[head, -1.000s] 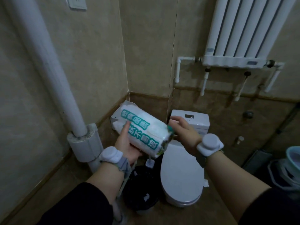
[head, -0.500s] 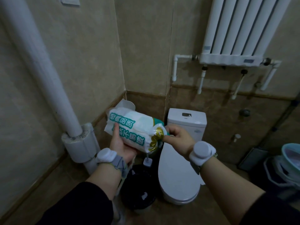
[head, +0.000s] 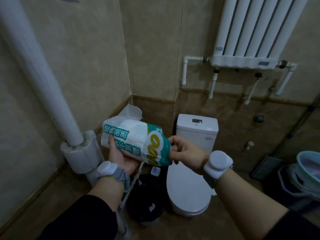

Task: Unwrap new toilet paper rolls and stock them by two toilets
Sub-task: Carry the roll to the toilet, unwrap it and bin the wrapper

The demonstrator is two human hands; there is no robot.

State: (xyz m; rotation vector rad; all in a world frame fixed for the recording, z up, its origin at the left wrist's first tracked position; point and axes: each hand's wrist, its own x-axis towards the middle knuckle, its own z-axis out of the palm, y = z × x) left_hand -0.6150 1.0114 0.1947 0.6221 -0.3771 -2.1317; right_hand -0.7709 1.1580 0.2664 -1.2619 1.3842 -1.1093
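Roll pack [head: 133,141] is lying in left hand [head: 121,158], right hand [head: 187,153] pinching its 3 o'clock end. Toilet [head: 188,187] is standing at pack's 4 o'clock, bin [head: 145,201] sitting at 6 just beside toilet, pipe [head: 39,70] running at 9, radiator [head: 256,32] hanging at 1.

Teal basin [head: 308,168] beyond right edge.

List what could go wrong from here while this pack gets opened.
1. The right hand pinches one end of the pack while the left hand only cradles it from below; a hard tug could yank it free.
2. The open bin appears to sit beneath the pack, so a roll slipping out might land in it.
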